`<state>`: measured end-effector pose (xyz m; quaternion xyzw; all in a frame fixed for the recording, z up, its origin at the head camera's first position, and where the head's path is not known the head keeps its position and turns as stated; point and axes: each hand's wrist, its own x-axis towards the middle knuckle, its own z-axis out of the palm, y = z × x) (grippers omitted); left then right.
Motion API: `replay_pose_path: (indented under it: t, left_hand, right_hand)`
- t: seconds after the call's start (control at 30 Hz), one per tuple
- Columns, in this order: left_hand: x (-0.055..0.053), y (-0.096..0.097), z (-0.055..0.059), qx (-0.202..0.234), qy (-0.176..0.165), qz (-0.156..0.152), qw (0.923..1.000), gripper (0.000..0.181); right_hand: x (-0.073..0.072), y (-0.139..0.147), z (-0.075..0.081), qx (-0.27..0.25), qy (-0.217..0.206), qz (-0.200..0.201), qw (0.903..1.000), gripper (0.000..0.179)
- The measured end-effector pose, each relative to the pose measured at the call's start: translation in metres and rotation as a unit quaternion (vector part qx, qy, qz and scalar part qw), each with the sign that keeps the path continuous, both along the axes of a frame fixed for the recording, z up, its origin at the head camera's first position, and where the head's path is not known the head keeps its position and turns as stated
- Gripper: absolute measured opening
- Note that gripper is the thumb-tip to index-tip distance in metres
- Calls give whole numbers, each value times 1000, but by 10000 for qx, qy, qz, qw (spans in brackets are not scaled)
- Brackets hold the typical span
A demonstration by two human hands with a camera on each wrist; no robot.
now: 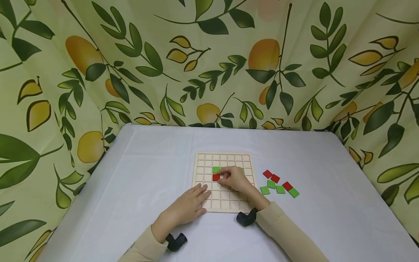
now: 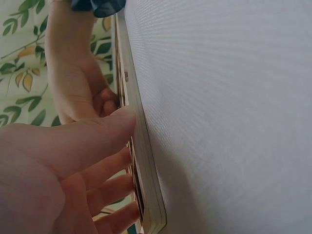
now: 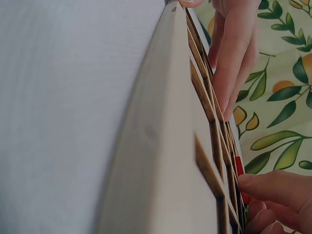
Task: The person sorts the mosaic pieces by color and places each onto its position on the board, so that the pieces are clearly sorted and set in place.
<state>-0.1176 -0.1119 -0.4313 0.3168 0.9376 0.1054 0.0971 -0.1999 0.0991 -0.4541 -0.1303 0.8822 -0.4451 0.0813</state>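
A pale wooden grid board lies flat on the table. My left hand rests at its front left corner, fingers extended over the cells. In the left wrist view the thumb lies against the board's side edge. My right hand reaches over the middle of the board, with thumb and index finger curled at the top and bottom of a red square tile. In the right wrist view the right thumb overlaps this red tile. Directly behind it sits a green tile; another green tile shows past the knuckles.
Right of the board, several loose red and green tiles lie on the white tablecloth, among them a red tile and a green tile. Both wrists wear black camera mounts. A curtain printed with fruit and leaves hangs behind the table.
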Motion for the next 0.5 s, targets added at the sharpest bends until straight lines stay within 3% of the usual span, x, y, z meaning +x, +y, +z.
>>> replay_pose_path:
  t: [0.5]
  left_hand:
    - [0, 0, 1, 34, -57, 17, 10000, 54]
  right_hand:
    - [2, 5, 0, -352, -219, 54, 9991, 24]
